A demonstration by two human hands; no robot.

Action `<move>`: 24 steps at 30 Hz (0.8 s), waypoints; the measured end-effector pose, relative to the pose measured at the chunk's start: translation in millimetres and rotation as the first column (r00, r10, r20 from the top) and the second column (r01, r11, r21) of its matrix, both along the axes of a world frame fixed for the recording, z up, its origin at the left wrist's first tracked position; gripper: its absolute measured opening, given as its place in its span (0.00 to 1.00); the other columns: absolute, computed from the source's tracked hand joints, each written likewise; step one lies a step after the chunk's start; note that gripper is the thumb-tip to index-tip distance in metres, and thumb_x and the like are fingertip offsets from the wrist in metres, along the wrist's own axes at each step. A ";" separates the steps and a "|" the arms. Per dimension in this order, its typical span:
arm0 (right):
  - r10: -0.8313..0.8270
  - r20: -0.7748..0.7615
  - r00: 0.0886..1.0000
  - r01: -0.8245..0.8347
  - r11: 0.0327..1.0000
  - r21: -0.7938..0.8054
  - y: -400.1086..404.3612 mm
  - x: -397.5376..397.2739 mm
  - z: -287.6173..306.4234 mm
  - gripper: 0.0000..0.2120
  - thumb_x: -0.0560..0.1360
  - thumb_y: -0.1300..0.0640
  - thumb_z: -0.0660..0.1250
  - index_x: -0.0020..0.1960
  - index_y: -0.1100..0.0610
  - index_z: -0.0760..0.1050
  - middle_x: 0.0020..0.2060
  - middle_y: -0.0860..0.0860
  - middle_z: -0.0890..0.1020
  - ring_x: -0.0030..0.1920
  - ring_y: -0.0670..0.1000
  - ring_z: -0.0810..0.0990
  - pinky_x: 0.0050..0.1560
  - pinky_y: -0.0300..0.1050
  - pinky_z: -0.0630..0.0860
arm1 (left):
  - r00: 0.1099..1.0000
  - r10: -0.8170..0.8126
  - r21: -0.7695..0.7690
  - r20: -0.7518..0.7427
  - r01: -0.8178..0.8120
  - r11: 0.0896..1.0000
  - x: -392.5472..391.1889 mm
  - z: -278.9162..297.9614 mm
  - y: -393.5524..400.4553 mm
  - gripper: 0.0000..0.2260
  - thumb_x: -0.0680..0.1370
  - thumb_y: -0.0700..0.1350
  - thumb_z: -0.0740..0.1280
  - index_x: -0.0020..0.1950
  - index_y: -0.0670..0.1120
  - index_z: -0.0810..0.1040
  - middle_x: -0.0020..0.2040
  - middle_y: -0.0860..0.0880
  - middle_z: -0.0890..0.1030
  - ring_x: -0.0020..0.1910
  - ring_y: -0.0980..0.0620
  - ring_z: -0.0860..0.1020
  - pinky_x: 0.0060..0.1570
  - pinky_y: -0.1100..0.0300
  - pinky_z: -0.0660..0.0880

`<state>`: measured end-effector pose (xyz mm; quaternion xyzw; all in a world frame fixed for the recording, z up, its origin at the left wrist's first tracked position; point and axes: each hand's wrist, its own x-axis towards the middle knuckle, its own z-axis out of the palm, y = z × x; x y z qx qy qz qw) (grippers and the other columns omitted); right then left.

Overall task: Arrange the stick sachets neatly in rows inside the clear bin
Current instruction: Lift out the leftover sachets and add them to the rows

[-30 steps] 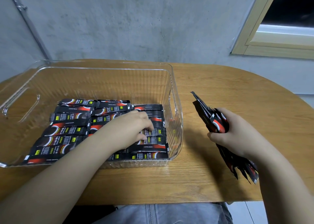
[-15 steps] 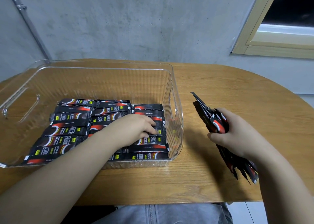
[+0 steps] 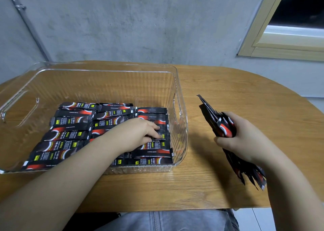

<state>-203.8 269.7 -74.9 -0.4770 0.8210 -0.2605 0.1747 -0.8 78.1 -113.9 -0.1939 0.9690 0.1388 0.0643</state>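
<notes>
Glossy black-and-red stick sachets [image 3: 70, 136] fill the ribbed clear bin [image 3: 180, 108]; the left hand [image 3: 140, 134] presses them with fingers bent, gripping nothing visible, while the right hand [image 3: 243, 139], beside the bin, clutches a bundle [image 3: 219, 124].

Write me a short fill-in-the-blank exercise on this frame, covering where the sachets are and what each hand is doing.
1. The right hand grips a bundle of sachets above the ____.
2. The left hand reaches inside the clear ____, its fingers on the laid sachets.
3. The laid sachets fill the near part of the bin; the floor along its ____ wall is bare.
4. The bin stands to the ____ of the held bundle.

Missing words: table; bin; far; left
</notes>
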 end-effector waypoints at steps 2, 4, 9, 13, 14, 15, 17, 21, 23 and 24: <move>0.001 0.004 1.000 -0.001 1.000 -0.003 0.0 0.1 0.0 0.22 0.69 0.59 0.71 0.58 0.44 0.69 0.38 0.43 0.77 0.38 0.44 0.77 0.35 0.39 0.68 | 1.000 0.003 -0.001 0.000 -0.003 1.000 0.2 -0.2 0.7 0.16 0.80 0.43 0.62 0.66 0.57 0.74 0.72 0.59 0.67 0.71 0.58 0.64 0.68 0.63 0.58; 0.008 0.007 1.000 -0.008 1.000 -0.005 0.2 0.8 0.3 0.22 0.69 0.59 0.71 0.58 0.43 0.68 0.38 0.44 0.78 0.38 0.45 0.77 0.35 0.40 0.69 | 1.000 -0.002 -0.006 -0.004 0.002 1.000 1.2 0.6 1.6 0.16 0.80 0.44 0.62 0.65 0.57 0.74 0.71 0.59 0.67 0.71 0.58 0.64 0.68 0.62 0.59; 0.055 0.007 0.998 -0.055 0.998 -0.018 2.6 3.6 5.9 0.22 0.68 0.58 0.72 0.56 0.41 0.68 0.39 0.43 0.78 0.38 0.42 0.77 0.36 0.38 0.70 | 0.968 0.026 -0.020 -0.248 -0.032 0.999 2.7 14.2 3.8 0.11 0.78 0.45 0.64 0.60 0.52 0.79 0.65 0.56 0.74 0.64 0.56 0.71 0.65 0.62 0.64; 0.134 0.032 0.990 -0.133 0.990 -0.047 6.2 9.8 15.6 0.21 0.67 0.59 0.72 0.50 0.37 0.70 0.38 0.41 0.79 0.38 0.42 0.77 0.35 0.33 0.72 | 0.776 0.033 -0.047 -0.630 -0.080 0.996 -1.4 42.4 13.7 0.09 0.76 0.46 0.67 0.55 0.47 0.79 0.51 0.57 0.74 0.51 0.58 0.74 0.53 0.62 0.70; 0.155 0.036 0.987 -0.153 0.987 -0.049 6.8 11.9 18.4 0.20 0.67 0.58 0.72 0.49 0.37 0.70 0.38 0.40 0.78 0.38 0.42 0.77 0.36 0.34 0.72 | 0.734 0.027 -0.042 -0.679 -0.076 0.996 -3.8 50.6 17.5 0.11 0.75 0.47 0.67 0.57 0.48 0.77 0.51 0.58 0.72 0.50 0.60 0.73 0.51 0.65 0.69; 0.174 0.038 0.984 -0.172 0.984 -0.051 7.1 14.2 21.0 0.20 0.68 0.58 0.72 0.50 0.37 0.70 0.39 0.40 0.78 0.37 0.43 0.77 0.36 0.35 0.72 | 0.697 0.002 -0.044 -0.717 -0.048 0.998 -6.7 58.4 21.0 0.14 0.75 0.48 0.66 0.60 0.48 0.76 0.52 0.59 0.71 0.50 0.62 0.72 0.51 0.67 0.69; 0.205 0.033 0.978 -0.203 0.978 -0.053 6.5 19.8 26.3 0.21 0.68 0.58 0.72 0.51 0.37 0.70 0.39 0.42 0.79 0.36 0.45 0.77 0.38 0.39 0.74 | 0.645 -0.088 -0.073 -0.759 0.050 0.996 -13.3 71.2 27.7 0.15 0.76 0.48 0.64 0.62 0.49 0.76 0.54 0.57 0.73 0.51 0.61 0.73 0.54 0.69 0.69; 0.250 0.034 0.968 -0.247 0.967 -0.058 4.0 32.2 36.2 0.23 0.67 0.59 0.71 0.53 0.36 0.70 0.38 0.44 0.80 0.35 0.45 0.77 0.38 0.40 0.74 | 0.621 -0.264 -0.219 -0.738 0.149 0.964 -23.0 77.9 32.3 0.09 0.76 0.45 0.64 0.49 0.44 0.82 0.46 0.49 0.80 0.46 0.54 0.75 0.50 0.65 0.70; 0.265 0.014 0.964 -0.264 0.963 -0.055 3.8 35.6 38.9 0.23 0.67 0.59 0.71 0.52 0.36 0.69 0.38 0.43 0.80 0.36 0.44 0.77 0.38 0.38 0.73 | 0.635 -0.272 -0.236 -0.723 0.144 0.961 -21.8 76.1 29.7 0.09 0.76 0.44 0.63 0.46 0.43 0.82 0.44 0.49 0.80 0.44 0.54 0.75 0.50 0.66 0.69; 0.271 0.003 0.963 -0.270 0.961 -0.053 3.8 36.7 39.7 0.23 0.67 0.59 0.71 0.52 0.35 0.69 0.38 0.43 0.79 0.36 0.44 0.77 0.38 0.37 0.73 | 0.645 -0.261 -0.223 -0.718 0.142 0.964 -20.0 74.9 28.0 0.09 0.76 0.44 0.63 0.47 0.43 0.82 0.44 0.49 0.80 0.45 0.54 0.74 0.50 0.66 0.68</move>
